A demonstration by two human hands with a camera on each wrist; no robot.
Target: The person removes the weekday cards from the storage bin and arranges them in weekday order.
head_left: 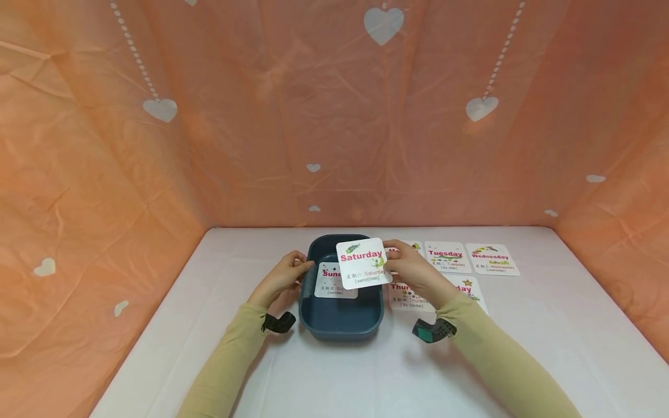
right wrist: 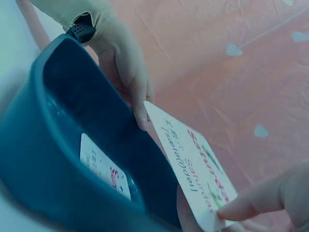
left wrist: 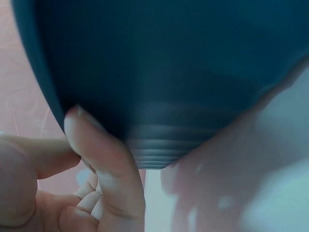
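Observation:
My right hand (head_left: 413, 268) pinches the Saturday card (head_left: 363, 263) by its right edge, holding it over the dark blue basin (head_left: 342, 335). In the right wrist view the Saturday card (right wrist: 190, 166) is tilted, with the thumb on its printed face. Inside the basin lies the Sunday card (head_left: 334, 288), partly covered by the Saturday card in the head view. My left hand (head_left: 284, 277) grips the basin's left rim between thumb and fingers. The left wrist view shows the thumb against the basin wall (left wrist: 145, 72).
Right of the basin, the Tuesday card (head_left: 448, 257) and Wednesday card (head_left: 492, 259) lie in a back row with another card partly hidden. In front are the Thursday card (head_left: 410, 299) and one more, overlapped by my right arm. Orange cloth (head_left: 334, 128) encloses the white table (head_left: 334, 383).

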